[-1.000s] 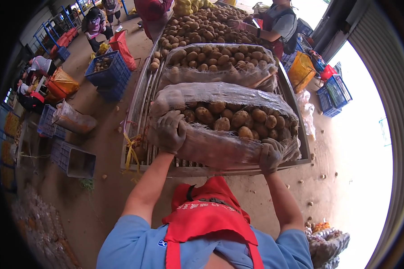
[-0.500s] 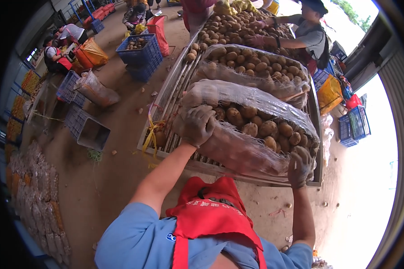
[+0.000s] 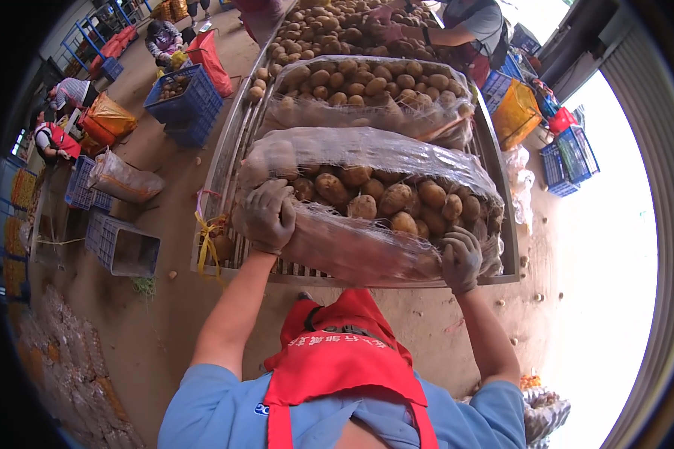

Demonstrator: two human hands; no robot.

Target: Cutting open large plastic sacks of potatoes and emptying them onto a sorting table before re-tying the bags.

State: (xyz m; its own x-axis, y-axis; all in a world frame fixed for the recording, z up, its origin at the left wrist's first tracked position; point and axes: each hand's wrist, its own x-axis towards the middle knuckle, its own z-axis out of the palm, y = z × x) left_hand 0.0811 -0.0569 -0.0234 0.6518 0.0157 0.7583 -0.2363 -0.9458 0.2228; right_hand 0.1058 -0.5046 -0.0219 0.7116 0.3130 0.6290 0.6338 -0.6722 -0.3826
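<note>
In front of me a long sack (image 3: 344, 247) of thin clear plastic lies across a slatted metal-framed table (image 3: 505, 279), split open along its top. Brown potatoes (image 3: 394, 199) show through the opening. My left hand (image 3: 268, 217), in a grey-brown work glove, grips the front edge of the opening near the sack's left end. Gloved alike, my right hand (image 3: 461, 259) has its fingers curled over the same edge near the right end. A second open sack (image 3: 359, 116) of potatoes lies just behind, parallel to the first.
Loose potatoes (image 3: 322, 31) cover the table's far end, where a co-worker's gloved hand (image 3: 386, 31) reaches in. Yellow twine (image 3: 211, 239) hangs at the near left corner. Blue crates (image 3: 187, 105) stand left, with others (image 3: 569, 161) on the right. Several people work farther off on the left.
My view has shifted, so the table and sacks sit farther left and higher. Both hands stay on the sack's front edge; the right hand's fingers are now more curled over it.
</note>
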